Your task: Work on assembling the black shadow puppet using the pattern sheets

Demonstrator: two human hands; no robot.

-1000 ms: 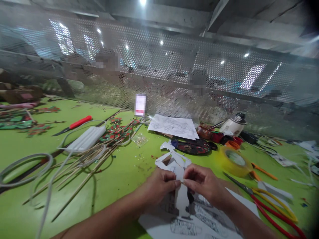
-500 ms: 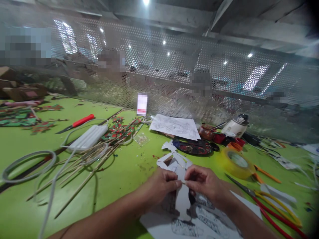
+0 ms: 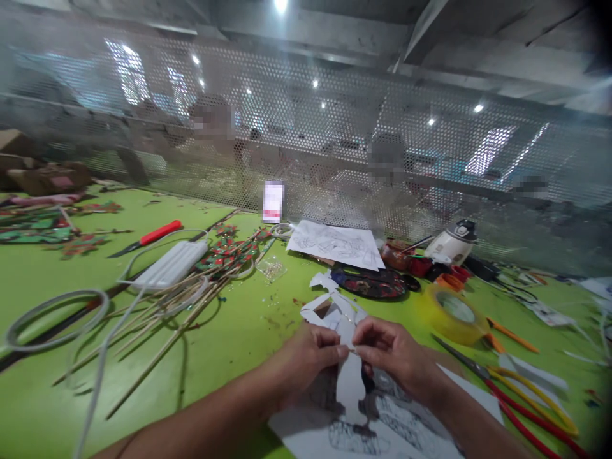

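My left hand and right hand cover the middle of the paper cutout. The printed sheet runs off the bottom edge, and I can't read the blurred tag by the mesh.

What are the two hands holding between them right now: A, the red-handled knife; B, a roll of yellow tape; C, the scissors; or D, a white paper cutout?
D: the left hand and the right hand pinch the white paper cutout between their fingertips, above a printed sheet; the tape roll lies apart on the green table.
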